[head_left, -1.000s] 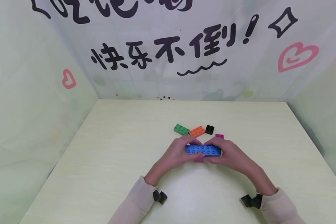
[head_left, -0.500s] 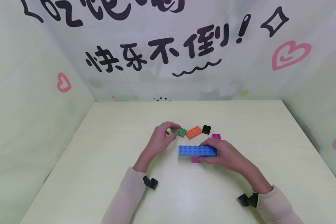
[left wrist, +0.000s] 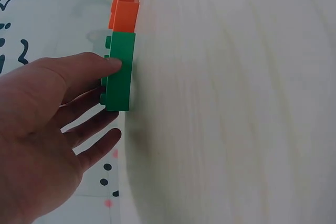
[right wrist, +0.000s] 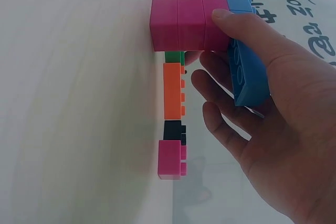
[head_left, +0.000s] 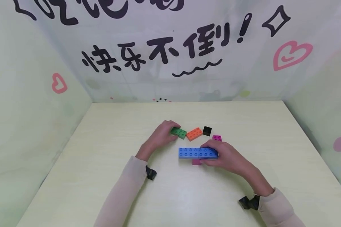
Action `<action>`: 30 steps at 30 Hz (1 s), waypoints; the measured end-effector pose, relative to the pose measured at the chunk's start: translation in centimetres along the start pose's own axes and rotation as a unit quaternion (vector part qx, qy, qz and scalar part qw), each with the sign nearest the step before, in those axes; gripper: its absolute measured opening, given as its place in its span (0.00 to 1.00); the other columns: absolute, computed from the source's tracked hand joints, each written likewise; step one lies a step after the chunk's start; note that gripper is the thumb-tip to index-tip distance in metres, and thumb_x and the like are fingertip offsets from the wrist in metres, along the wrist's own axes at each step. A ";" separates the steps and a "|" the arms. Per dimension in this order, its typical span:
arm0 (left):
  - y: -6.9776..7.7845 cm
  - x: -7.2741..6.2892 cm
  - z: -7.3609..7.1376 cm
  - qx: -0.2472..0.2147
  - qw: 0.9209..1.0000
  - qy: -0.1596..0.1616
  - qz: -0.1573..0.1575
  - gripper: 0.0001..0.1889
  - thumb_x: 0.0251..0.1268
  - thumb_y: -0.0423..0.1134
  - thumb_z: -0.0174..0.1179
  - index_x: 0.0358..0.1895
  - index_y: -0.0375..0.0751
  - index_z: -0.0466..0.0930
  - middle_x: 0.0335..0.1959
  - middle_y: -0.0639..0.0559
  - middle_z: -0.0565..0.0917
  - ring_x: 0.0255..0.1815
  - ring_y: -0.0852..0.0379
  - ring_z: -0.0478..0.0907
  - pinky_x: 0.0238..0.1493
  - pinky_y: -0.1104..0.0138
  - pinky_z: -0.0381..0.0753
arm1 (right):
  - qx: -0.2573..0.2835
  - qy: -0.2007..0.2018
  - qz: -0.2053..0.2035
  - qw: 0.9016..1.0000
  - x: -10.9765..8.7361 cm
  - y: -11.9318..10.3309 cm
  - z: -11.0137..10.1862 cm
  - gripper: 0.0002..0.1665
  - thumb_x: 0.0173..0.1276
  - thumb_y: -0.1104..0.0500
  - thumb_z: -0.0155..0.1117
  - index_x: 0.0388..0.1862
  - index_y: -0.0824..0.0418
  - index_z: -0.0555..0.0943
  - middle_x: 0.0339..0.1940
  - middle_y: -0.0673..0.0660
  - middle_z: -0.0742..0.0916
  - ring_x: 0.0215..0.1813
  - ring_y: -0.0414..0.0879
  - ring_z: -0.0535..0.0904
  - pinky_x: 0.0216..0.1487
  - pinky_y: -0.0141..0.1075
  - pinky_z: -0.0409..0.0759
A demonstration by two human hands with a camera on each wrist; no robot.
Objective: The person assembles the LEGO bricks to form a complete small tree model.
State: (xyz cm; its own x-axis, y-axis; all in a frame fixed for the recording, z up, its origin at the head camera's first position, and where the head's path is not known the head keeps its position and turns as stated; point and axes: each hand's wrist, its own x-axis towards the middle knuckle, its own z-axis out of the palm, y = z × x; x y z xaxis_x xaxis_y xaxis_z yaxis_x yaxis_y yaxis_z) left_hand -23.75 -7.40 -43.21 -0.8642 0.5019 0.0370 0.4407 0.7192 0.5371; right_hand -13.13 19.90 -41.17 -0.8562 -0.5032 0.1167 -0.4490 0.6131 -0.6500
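Observation:
My left hand pinches a green toy brick at its left end. In the left wrist view the thumb lies on the side of the green brick, and the fingers are behind it. My right hand grips a built piece: two blue bricks end to end on top of a column of stacked pink bricks. The right thumb presses the uppermost pink brick in the right wrist view. From the head, most of the pink column is hidden under the blue bricks.
An orange brick touches the green one's right end. Beyond it lie a small black brick and a loose pink brick, close behind the right hand. Printed cloth walls border the pale table.
My left hand has left the blue bricks, moved away to the far left and taken hold of the green brick. My right hand keeps holding the blue and pink piece nearly in place.

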 end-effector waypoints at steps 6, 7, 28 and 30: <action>-0.4 0.5 0.4 0.000 1.000 -0.007 -0.004 0.23 0.60 0.37 0.70 0.60 0.44 0.78 0.55 0.53 0.79 0.56 0.58 0.72 0.59 0.67 0.70 | 0.003 -0.007 0.002 1.000 0.1 0.1 0.0 0.25 0.56 0.50 0.78 0.51 0.53 0.81 0.43 0.43 0.83 0.42 0.40 0.76 0.42 0.36 0.78; -0.4 0.5 0.4 0.001 1.000 -0.007 -0.007 0.23 0.60 0.37 0.70 0.59 0.44 0.79 0.54 0.54 0.79 0.55 0.58 0.72 0.59 0.67 0.70 | 0.002 -0.007 0.001 1.000 0.1 0.1 0.0 0.25 0.56 0.51 0.78 0.51 0.53 0.81 0.43 0.43 0.83 0.42 0.40 0.76 0.42 0.37 0.77; 5.6 -2.8 -2.9 -0.074 0.995 0.024 0.067 0.20 0.59 0.43 0.71 0.53 0.46 0.80 0.45 0.60 0.80 0.45 0.62 0.73 0.48 0.61 0.77 | 0.008 -0.005 -0.004 1.000 0.1 0.0 0.0 0.25 0.56 0.51 0.78 0.51 0.53 0.81 0.41 0.43 0.83 0.41 0.40 0.77 0.42 0.36 0.78; 6.6 -3.6 -3.0 -0.068 0.994 0.013 0.081 0.20 0.60 0.44 0.71 0.54 0.46 0.80 0.46 0.60 0.80 0.45 0.62 0.73 0.47 0.63 0.77 | 0.009 -0.004 -0.009 1.000 0.1 0.0 0.0 0.24 0.56 0.52 0.78 0.50 0.53 0.81 0.41 0.43 0.83 0.41 0.40 0.77 0.42 0.36 0.78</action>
State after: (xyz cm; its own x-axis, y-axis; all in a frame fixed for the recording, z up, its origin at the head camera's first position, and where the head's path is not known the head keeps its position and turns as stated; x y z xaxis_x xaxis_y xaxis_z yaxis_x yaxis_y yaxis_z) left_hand -18.45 -5.88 -37.21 -0.7913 0.5921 0.1523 0.5389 0.5578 0.6313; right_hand -13.24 19.86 -41.17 -0.8459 -0.5189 0.1236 -0.4601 0.5925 -0.6612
